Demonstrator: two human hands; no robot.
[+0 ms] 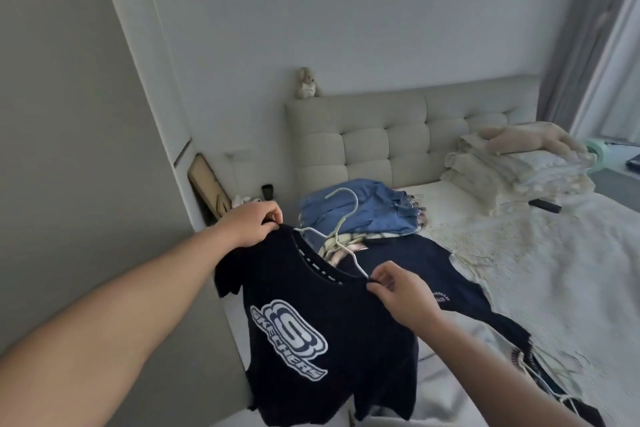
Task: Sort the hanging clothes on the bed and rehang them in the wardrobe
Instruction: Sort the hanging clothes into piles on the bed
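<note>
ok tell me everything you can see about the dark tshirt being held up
The dark t-shirt is navy or black, soft knit by its look, short-sleeved, with a large pale blue-and-white Skechers logo on the chest and a dashed pale band inside the collar. It hangs front-facing over the bed edge, slightly tilted. The left hand pinches one shoulder, the right hand the other. A white hanger sits in its neck opening, hook pointing up. Its hem runs out of frame.

The left hand (254, 224) and right hand (403, 291) pinched the shoulders of a navy logo-printed T-shirt (322, 329), apparently on a white wire hanger (337, 236), above the cream quilted bed (540, 270).
</note>
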